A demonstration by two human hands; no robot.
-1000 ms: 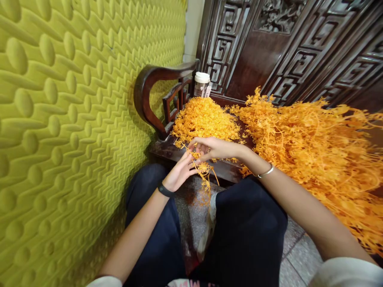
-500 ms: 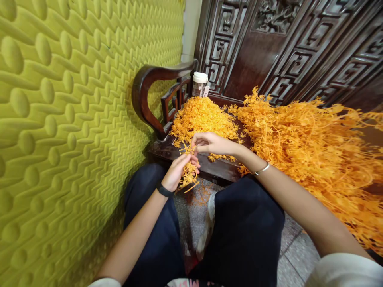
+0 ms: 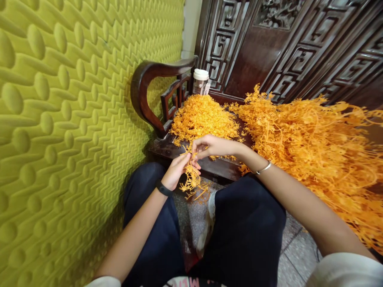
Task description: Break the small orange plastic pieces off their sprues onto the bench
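Observation:
An orange plastic-looking sprig with thin branching tips hangs from my left hand, whose fingers and thumb are closed on it. My right hand pinches at the upper end of the same sprig, its fingertips touching those of the left. Just beyond my hands, a heap of small orange pieces lies on the dark wooden seat. To the right spreads a large pile of long orange sprigs. What exactly sits between the right fingertips is partly hidden.
A carved armrest curves up at the left, beside a yellow-green textured wall panel. Behind the heap stands a clear cup with a white lid. The carved wooden backrest rises behind. Orange scraps lie on the floor between my knees.
My right hand has come slightly lower and closer to the left fingertips. The sprig below my left hand hangs a little further right and lower.

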